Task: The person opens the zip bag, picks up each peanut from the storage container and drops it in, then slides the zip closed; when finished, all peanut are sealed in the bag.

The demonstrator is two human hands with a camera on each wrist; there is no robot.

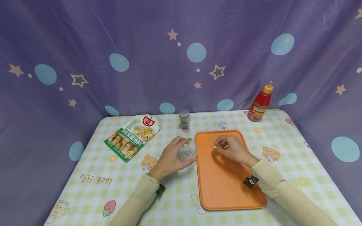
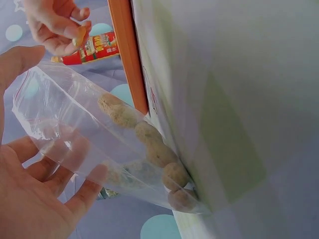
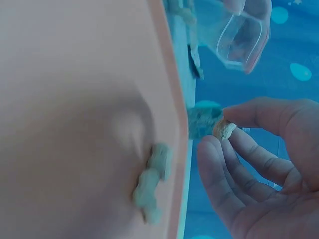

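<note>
Head view: left hand, grip curled round a clear plastic bag, mid-tabletop, well in from the far edge; right hand, grip pinching a small apparent peanut piece above the orange tray. Left-wrist view: several bagged peanuts. Right-wrist view: loose peanuts inside the tray rim. Progress, I judge: partway; direction unclear; held piece not yet set down.

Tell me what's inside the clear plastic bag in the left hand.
Several tan, bumpy-shelled peanuts lie toward the bottom of the clear bag. They overlap, so any directly behind them cannot be seen.
</note>
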